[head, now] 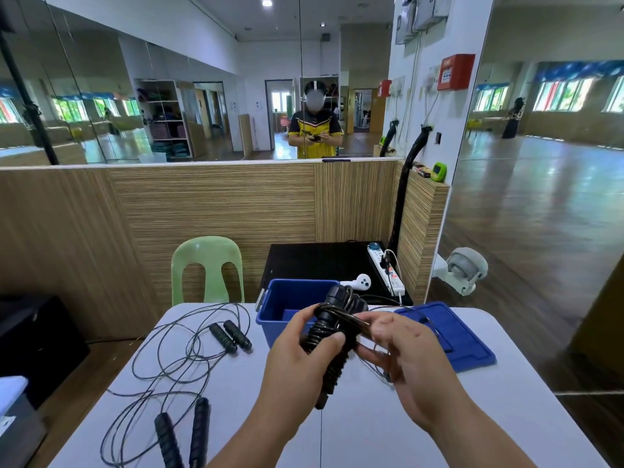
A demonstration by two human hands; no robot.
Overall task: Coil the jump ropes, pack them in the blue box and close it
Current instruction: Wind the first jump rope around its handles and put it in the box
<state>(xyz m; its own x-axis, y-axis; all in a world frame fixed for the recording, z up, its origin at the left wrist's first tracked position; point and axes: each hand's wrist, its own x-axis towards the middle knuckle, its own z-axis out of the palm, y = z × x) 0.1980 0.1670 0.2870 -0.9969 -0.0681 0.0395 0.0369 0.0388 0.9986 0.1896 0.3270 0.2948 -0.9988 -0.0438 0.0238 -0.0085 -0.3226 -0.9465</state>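
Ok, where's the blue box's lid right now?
Head view: the blue lid lies flat on the right side of the white table, just right of the open blue box, beyond the right hand.

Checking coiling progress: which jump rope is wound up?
The held jump rope, gripped by the left hand and right hand before the blue box, cord wrapped round its handles. The far loose rope and near loose rope lie uncoiled on the table.

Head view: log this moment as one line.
left hand grips black ribbed jump-rope handles | right hand pinches its wound cord | blue plastic box open, blue lid beside it | two black ropes uncoiled on white table
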